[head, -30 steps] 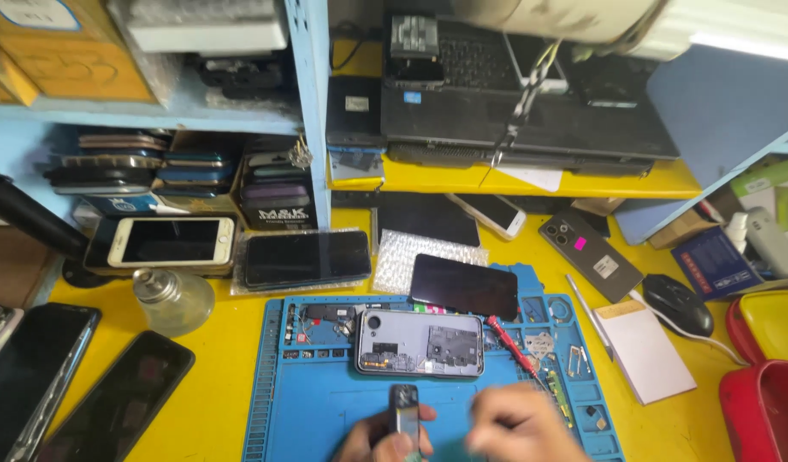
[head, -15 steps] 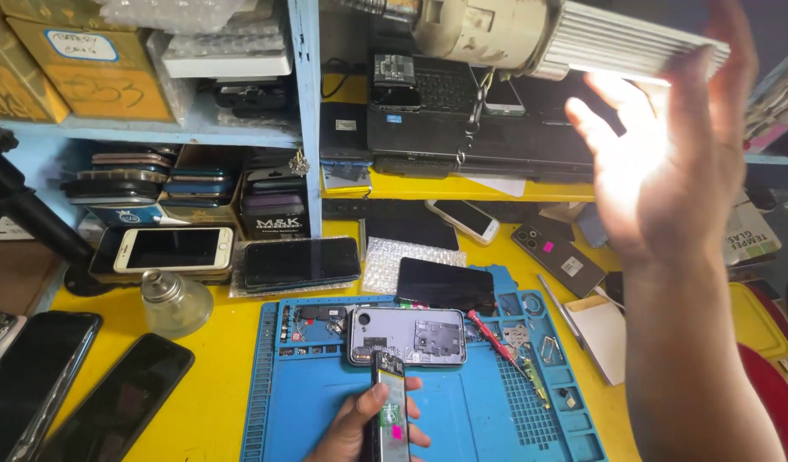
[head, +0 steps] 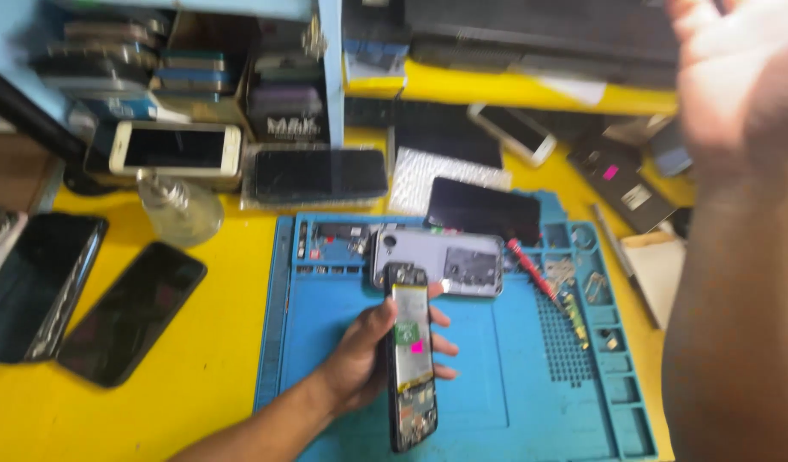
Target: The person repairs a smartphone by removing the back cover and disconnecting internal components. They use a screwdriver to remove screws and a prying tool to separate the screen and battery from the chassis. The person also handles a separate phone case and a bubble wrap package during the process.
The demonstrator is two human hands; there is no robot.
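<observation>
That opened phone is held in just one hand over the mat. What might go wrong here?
1. The left hand alone holds the opened phone by its edges; it might slip and drop onto the blue mat.
2. The raised right hand is blurred and close to the camera; coming down, it may knock the red screwdriver or the small parts beside it.

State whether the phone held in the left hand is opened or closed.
Opened: the phone in the left hand shows bare internals, battery and boards, with no back cover.
</observation>
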